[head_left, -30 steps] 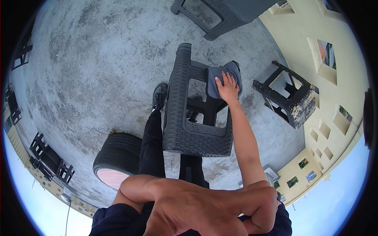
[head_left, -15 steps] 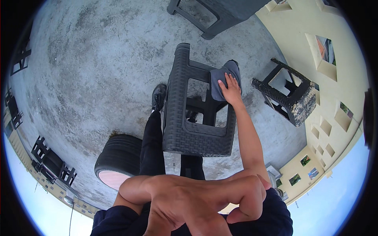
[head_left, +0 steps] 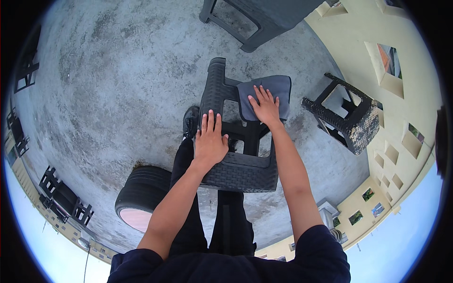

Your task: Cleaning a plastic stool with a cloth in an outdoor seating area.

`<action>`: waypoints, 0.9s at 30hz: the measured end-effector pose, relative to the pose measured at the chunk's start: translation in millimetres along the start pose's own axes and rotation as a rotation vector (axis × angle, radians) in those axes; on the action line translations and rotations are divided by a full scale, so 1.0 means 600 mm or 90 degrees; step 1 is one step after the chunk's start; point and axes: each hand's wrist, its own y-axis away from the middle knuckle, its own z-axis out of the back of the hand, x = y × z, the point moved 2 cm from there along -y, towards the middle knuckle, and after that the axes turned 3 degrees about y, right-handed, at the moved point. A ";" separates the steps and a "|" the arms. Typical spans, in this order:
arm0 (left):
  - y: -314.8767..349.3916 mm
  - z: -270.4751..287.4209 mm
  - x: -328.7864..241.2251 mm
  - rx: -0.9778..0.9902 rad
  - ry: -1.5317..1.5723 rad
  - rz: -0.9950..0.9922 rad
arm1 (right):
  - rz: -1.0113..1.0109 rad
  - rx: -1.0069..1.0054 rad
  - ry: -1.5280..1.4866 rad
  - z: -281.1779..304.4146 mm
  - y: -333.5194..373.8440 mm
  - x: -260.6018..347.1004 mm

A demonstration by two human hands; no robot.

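A black woven-pattern plastic stool [head_left: 243,177] is in front of my legs, its open-framed side facing up. Over its upper right leg lies a grey cloth [head_left: 283,87]. My right hand [head_left: 266,108] rests flat on the cloth, fingers apart, pressing it against the stool. On the stool's left edge lies my left hand [head_left: 211,144], palm down with fingers stretched out and nothing held. The part of the leg beneath the cloth is hidden.
A worn black stool [head_left: 351,113] lies tipped at the right by the cream wall [head_left: 365,52]. A dark plastic table or large stool [head_left: 278,21] stands at the far side. Left of my legs is a tyre [head_left: 144,188] with a pinkish disc.
My left hand has come from close below the camera to the stool's left edge. The right hand and cloth have shifted left, and the cloth now lies spread flatter.
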 end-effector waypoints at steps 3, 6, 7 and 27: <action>-0.011 -0.010 -0.014 0.026 -0.038 -0.019 | 0.124 -0.010 -0.033 -0.017 -0.040 0.102; -0.015 -0.005 -0.013 0.046 -0.069 0.008 | 0.134 0.017 -0.079 -0.026 -0.061 0.177; -0.016 -0.002 -0.005 0.032 -0.051 0.020 | 0.152 0.034 -0.123 -0.025 -0.066 0.179; -0.021 -0.004 -0.013 0.051 -0.077 0.046 | 0.108 0.034 0.005 -0.013 -0.008 0.062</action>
